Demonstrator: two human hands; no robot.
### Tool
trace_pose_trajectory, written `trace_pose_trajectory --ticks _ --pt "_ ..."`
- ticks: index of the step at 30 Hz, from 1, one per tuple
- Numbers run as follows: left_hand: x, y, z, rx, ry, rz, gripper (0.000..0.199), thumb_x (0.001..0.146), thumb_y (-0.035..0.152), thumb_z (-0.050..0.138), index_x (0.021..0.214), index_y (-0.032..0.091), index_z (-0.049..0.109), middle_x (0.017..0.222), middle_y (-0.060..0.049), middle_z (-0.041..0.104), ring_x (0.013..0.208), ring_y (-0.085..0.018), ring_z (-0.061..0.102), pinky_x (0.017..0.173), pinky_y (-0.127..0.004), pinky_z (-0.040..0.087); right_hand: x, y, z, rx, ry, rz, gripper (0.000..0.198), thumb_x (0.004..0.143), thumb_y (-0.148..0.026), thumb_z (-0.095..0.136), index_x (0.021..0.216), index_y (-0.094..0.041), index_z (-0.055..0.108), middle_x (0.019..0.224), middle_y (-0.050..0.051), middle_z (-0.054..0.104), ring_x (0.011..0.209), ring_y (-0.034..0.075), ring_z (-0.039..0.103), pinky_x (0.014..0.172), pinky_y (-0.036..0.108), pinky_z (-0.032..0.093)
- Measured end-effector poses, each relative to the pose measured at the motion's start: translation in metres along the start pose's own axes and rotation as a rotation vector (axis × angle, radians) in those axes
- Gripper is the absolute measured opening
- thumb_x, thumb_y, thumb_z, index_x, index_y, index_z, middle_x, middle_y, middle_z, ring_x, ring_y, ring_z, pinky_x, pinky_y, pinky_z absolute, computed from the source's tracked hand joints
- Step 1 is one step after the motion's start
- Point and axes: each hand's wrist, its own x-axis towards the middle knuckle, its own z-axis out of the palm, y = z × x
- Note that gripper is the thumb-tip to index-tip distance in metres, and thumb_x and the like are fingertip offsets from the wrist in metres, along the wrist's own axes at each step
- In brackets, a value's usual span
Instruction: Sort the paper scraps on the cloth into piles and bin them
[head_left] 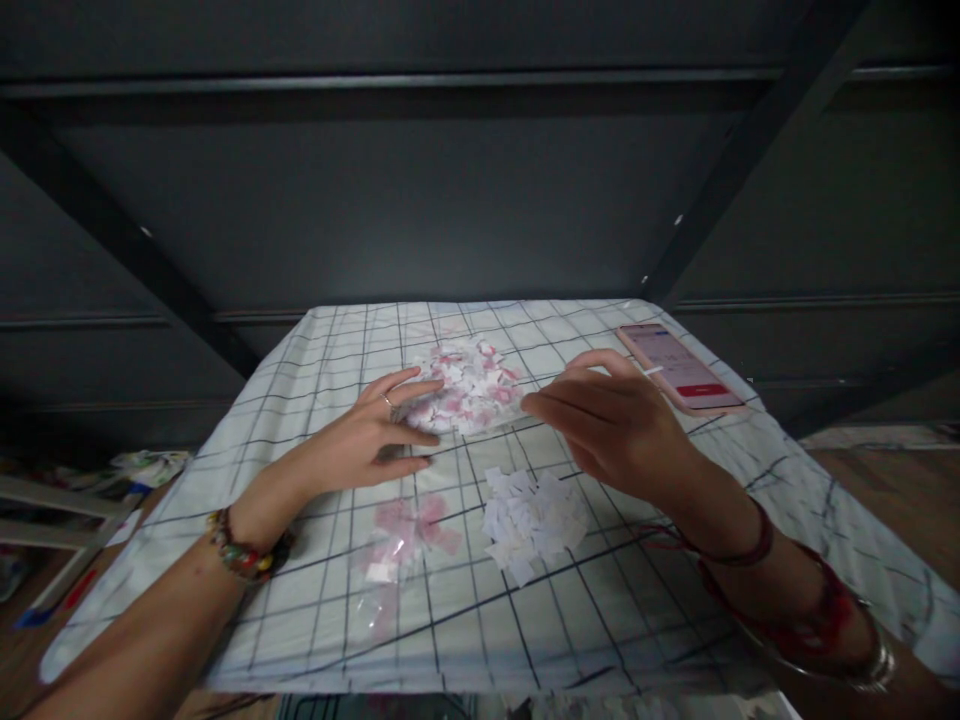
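My left hand (375, 432) is open, its fingers spread at the near left edge of a heap of small white and pink pieces (469, 385), which have a clear plastic sheen. To the right of this heap, my right hand (615, 420) has its fingers drawn together, the tips by a clear plastic edge; I cannot make out what they hold. Nearer to me lies a loose pile of small white paper squares (534, 520). Left of it, below my left hand, are several clear packets with pink pieces (409, 540), lying flat.
A phone (682, 370) with a lit screen and pink case lies at the table's right. A white cloth with dark grid lines (300, 610) covers the table. A dark panelled wall (450, 200) rises behind it. At the lower left stands a pale frame (60, 530).
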Motion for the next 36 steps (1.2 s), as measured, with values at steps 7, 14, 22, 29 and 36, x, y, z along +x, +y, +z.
trace_pose_trajectory --ticks 7,14,22,29,36 --pt "0.001 0.000 -0.002 0.008 0.011 0.008 0.023 0.086 0.029 0.055 0.106 0.024 0.067 0.144 -0.007 0.032 0.134 -0.029 0.022 0.109 -0.052 0.020 0.000 -0.001 -0.005 -0.061 0.049 -0.027 0.022 0.081 0.001 0.044 0.090 -0.014 0.056 0.074 0.001 0.067 0.068 0.012 0.057 0.074 0.031 0.044" --pt "0.000 -0.001 0.000 0.003 0.019 0.007 0.022 0.086 0.028 0.056 0.105 0.023 0.067 0.144 -0.007 0.032 0.134 -0.029 0.022 0.109 -0.052 0.022 0.002 -0.001 -0.009 -0.012 0.029 -0.052 0.023 0.080 0.002 0.046 0.089 -0.017 0.055 0.073 -0.001 0.066 0.066 0.012 0.056 0.075 0.030 0.044" --pt "0.001 -0.002 0.000 -0.014 0.010 0.008 0.022 0.086 0.029 0.056 0.106 0.024 0.066 0.144 -0.006 0.033 0.133 -0.028 0.024 0.109 -0.052 0.021 -0.002 0.006 -0.012 0.044 -0.020 -0.040 0.025 0.078 0.003 0.044 0.088 -0.017 0.056 0.070 -0.001 0.065 0.063 0.012 0.054 0.073 0.032 0.045" --pt "0.001 0.000 0.001 -0.018 0.002 0.016 0.025 0.086 0.031 0.057 0.110 0.026 0.063 0.145 -0.005 0.031 0.134 -0.028 0.022 0.109 -0.052 0.021 -0.008 0.017 -0.014 0.078 -0.029 -0.014 0.026 0.079 0.001 0.044 0.091 -0.018 0.056 0.070 -0.001 0.064 0.064 0.013 0.054 0.071 0.032 0.046" --pt "0.001 0.002 0.001 -0.018 -0.039 0.027 0.026 0.085 0.034 0.059 0.109 0.025 0.064 0.145 -0.005 0.029 0.134 -0.028 0.021 0.110 -0.051 0.019 -0.009 0.023 -0.018 0.173 -0.027 0.042 0.021 0.082 -0.003 0.047 0.089 -0.020 0.057 0.070 -0.002 0.064 0.065 0.011 0.057 0.073 0.030 0.046"
